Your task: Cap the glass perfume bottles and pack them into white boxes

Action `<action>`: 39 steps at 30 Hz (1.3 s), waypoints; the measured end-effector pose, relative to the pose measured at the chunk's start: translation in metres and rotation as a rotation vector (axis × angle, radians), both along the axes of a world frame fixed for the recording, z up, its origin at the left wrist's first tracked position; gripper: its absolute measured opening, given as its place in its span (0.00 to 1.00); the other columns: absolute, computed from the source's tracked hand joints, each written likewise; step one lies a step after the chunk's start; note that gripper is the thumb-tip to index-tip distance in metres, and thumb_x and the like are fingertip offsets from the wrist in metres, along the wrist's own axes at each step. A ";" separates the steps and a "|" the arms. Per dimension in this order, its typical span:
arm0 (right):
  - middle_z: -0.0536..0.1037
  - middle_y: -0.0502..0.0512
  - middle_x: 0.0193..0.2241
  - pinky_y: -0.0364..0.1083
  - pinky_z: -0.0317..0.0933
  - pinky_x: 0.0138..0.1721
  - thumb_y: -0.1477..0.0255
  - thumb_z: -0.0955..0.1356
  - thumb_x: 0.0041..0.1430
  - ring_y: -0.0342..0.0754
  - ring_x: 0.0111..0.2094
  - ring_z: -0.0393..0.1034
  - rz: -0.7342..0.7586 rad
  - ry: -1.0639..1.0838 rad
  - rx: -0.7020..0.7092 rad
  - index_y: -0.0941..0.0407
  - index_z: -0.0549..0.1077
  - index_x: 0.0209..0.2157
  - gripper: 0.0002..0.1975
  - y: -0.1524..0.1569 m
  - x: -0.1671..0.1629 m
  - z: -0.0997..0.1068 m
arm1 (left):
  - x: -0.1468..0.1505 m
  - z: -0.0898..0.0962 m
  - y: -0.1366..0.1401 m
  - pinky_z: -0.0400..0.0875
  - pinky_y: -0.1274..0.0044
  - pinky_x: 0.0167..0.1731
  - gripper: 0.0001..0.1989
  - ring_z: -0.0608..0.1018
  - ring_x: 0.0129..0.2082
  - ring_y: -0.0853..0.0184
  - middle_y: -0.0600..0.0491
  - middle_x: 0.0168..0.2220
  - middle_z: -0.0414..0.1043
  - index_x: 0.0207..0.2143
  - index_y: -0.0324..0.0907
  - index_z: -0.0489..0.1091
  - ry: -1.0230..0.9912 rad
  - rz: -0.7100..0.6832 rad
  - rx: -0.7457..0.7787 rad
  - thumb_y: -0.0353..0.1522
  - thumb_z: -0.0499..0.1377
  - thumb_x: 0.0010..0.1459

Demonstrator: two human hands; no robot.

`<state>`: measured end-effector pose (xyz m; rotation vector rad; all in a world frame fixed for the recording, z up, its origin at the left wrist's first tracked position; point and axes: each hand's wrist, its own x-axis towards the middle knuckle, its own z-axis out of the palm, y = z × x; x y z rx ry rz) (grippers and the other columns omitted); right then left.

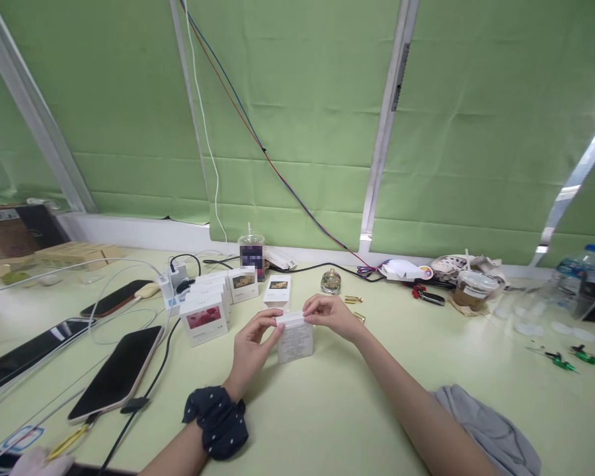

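A small white box [295, 340] with fine print on its near face is upright between my hands, just above or on the table; which of the two I cannot tell. My left hand [258, 340] pinches its upper left corner with thumb and fingers. At the upper right corner, my right hand [332, 316] grips the top edge. Behind the held box lies another white box [277, 291] with a gold picture. To the left stand several similar white boxes, the front one [204, 320] showing a red picture. Beyond my right hand are a round glass bottle [331, 281] and small gold pieces [354, 299].
Phones [119, 373] and tangled cables cover the left side, near a white charger [173, 285]. A lidded cup [252, 252] stands at the back. On the right are an iced drink [473, 289], keys [430, 297], green clips [560, 361] and a grey cloth [486, 423].
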<state>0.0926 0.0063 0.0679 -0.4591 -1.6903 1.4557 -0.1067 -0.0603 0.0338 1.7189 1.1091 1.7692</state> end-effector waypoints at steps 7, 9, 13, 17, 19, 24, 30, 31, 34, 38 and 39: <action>0.73 0.54 0.34 0.47 0.64 0.36 0.63 0.77 0.39 0.45 0.34 0.68 -0.003 -0.001 -0.003 0.57 0.77 0.26 0.14 0.000 0.000 0.000 | -0.001 0.006 -0.001 0.75 0.68 0.40 0.09 0.76 0.43 0.60 0.45 0.38 0.73 0.25 0.42 0.71 0.018 -0.007 -0.004 0.37 0.62 0.52; 0.73 0.54 0.34 0.47 0.64 0.36 0.63 0.77 0.39 0.45 0.34 0.68 -0.002 -0.003 -0.003 0.57 0.77 0.25 0.14 0.000 0.000 -0.001 | -0.001 0.006 0.000 0.75 0.69 0.38 0.09 0.75 0.43 0.59 0.46 0.38 0.72 0.24 0.41 0.71 0.012 -0.006 -0.008 0.37 0.62 0.51; 0.72 0.54 0.34 0.47 0.64 0.36 0.64 0.77 0.39 0.45 0.33 0.68 -0.001 0.000 -0.021 0.57 0.77 0.25 0.13 0.000 0.000 -0.001 | -0.001 0.007 0.000 0.75 0.70 0.37 0.09 0.75 0.43 0.60 0.47 0.37 0.71 0.24 0.42 0.70 0.007 -0.012 -0.010 0.36 0.63 0.51; 0.72 0.54 0.34 0.47 0.64 0.36 0.64 0.77 0.38 0.45 0.33 0.68 -0.007 -0.007 -0.037 0.57 0.77 0.24 0.13 -0.001 0.000 0.000 | 0.001 0.009 -0.002 0.75 0.70 0.37 0.09 0.75 0.43 0.60 0.47 0.37 0.70 0.24 0.42 0.69 0.009 -0.029 -0.012 0.36 0.62 0.52; 0.72 0.54 0.34 0.48 0.64 0.37 0.64 0.77 0.38 0.45 0.33 0.68 -0.010 -0.010 -0.035 0.57 0.77 0.24 0.13 -0.001 0.000 0.000 | 0.001 0.008 -0.002 0.74 0.70 0.38 0.10 0.74 0.43 0.61 0.47 0.37 0.69 0.23 0.42 0.66 0.007 -0.039 -0.010 0.37 0.61 0.53; 0.72 0.54 0.34 0.48 0.65 0.37 0.63 0.77 0.38 0.45 0.34 0.68 -0.010 -0.009 -0.033 0.58 0.76 0.24 0.14 -0.001 0.001 0.001 | 0.001 0.006 -0.002 0.73 0.69 0.41 0.10 0.74 0.44 0.61 0.47 0.38 0.68 0.24 0.42 0.63 0.006 -0.060 -0.013 0.36 0.60 0.54; 0.72 0.54 0.34 0.48 0.64 0.37 0.64 0.77 0.38 0.45 0.33 0.68 -0.001 -0.004 -0.038 0.58 0.76 0.23 0.13 -0.001 0.000 0.000 | 0.000 0.003 0.000 0.72 0.70 0.41 0.07 0.74 0.43 0.62 0.49 0.37 0.69 0.28 0.43 0.63 -0.030 -0.069 0.012 0.33 0.60 0.54; 0.72 0.54 0.33 0.48 0.64 0.37 0.65 0.77 0.38 0.45 0.33 0.68 0.000 -0.002 -0.040 0.58 0.76 0.23 0.13 -0.001 0.000 0.000 | 0.000 0.003 0.000 0.72 0.70 0.41 0.06 0.74 0.43 0.63 0.49 0.37 0.69 0.30 0.43 0.64 -0.035 -0.077 0.021 0.33 0.60 0.54; 0.72 0.54 0.34 0.48 0.64 0.37 0.66 0.77 0.38 0.45 0.33 0.68 0.001 0.000 -0.043 0.58 0.76 0.23 0.12 0.000 0.000 0.000 | 0.000 0.003 0.000 0.72 0.69 0.43 0.04 0.73 0.44 0.63 0.49 0.38 0.68 0.34 0.43 0.67 -0.002 -0.111 0.037 0.32 0.59 0.56; 0.71 0.54 0.35 0.48 0.64 0.38 0.66 0.78 0.38 0.44 0.34 0.68 -0.004 -0.010 -0.040 0.58 0.76 0.22 0.12 0.000 0.000 -0.001 | -0.001 0.003 -0.001 0.72 0.70 0.42 0.02 0.73 0.45 0.62 0.49 0.38 0.67 0.31 0.43 0.67 0.039 -0.108 0.055 0.32 0.58 0.57; 0.71 0.54 0.35 0.48 0.63 0.38 0.66 0.77 0.38 0.44 0.34 0.68 -0.005 -0.013 -0.040 0.58 0.76 0.22 0.12 0.000 0.000 -0.001 | -0.001 0.003 -0.001 0.72 0.70 0.41 0.03 0.73 0.45 0.62 0.49 0.39 0.67 0.30 0.43 0.67 0.049 -0.099 0.059 0.31 0.58 0.57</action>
